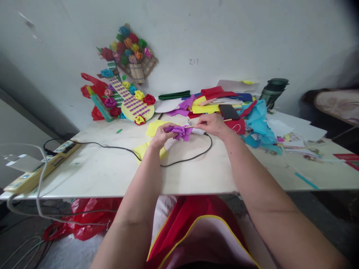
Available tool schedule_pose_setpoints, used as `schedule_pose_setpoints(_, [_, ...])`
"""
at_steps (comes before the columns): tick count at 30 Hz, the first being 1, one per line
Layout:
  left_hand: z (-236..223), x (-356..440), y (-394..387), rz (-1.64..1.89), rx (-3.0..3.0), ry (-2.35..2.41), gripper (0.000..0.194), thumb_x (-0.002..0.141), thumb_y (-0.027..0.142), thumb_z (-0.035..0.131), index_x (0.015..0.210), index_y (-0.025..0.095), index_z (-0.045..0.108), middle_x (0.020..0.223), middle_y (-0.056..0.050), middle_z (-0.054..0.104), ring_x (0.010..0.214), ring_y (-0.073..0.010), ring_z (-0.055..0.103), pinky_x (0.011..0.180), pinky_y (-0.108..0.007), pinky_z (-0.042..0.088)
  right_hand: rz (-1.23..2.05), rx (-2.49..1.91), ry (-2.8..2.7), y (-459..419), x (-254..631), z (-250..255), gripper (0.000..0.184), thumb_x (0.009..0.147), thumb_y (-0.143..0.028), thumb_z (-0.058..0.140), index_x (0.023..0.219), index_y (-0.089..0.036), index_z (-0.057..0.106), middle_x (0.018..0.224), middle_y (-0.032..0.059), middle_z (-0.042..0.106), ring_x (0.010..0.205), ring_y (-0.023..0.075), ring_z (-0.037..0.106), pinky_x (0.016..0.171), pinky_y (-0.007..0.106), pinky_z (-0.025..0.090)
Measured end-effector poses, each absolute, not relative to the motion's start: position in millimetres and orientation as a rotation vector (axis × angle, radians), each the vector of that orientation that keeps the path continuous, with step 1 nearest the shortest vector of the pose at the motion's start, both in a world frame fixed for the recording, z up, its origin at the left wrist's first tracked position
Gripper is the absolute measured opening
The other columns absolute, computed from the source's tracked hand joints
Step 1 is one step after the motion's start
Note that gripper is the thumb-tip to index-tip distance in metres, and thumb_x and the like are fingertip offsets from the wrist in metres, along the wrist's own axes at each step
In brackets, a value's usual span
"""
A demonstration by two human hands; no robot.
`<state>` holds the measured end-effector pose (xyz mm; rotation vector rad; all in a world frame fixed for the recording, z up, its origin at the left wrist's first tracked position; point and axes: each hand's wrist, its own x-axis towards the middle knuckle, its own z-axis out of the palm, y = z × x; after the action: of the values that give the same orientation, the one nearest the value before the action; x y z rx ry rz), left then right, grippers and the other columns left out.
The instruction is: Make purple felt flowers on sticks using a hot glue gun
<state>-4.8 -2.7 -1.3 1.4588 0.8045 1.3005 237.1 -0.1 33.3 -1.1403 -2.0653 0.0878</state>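
Purple crepe paper [182, 132], gathered and ruffled like a flower, is pinched in the fingers of my left hand [162, 135]. My right hand [211, 124] grips a thin wooden stick [190, 126], whose left tip reaches the purple paper; its other end shows past the hand on the right. Beneath and beside my left hand lie yellow paper pieces [153, 150]. A white tool with a black cord [199, 131] rests on the table just behind the stick, partly hidden by my hands; I cannot make out its kind for certain.
At the back left a paper-flower guitar [136, 105] leans near a green glue bottle [100, 105]. Coloured paper sheets [206, 106], a phone [228, 111] and a dark bottle [274, 91] stand or lie behind my right hand. A power strip [42, 168] lies left, its cord crossing the table.
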Motion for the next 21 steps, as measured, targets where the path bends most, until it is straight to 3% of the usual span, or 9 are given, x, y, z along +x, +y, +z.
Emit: schedule_pose_setpoints(21, [-5.2,-4.3,1.6,1.326,1.436,0.811,0.031,0.048,0.015,0.076,0.078,0.014,0.071,0.066,-0.001,0.067,0.056,-0.0119,0.056,0.056,-0.027,0.045,-0.085,-1.212,-2.155,-8.2,232.2,42.9,0.01,0.076,-0.026,0.069,0.068,-0.022,0.073,0.074,0.0,0.073,0.072,0.0157,0.063,0.062,0.027,0.035])
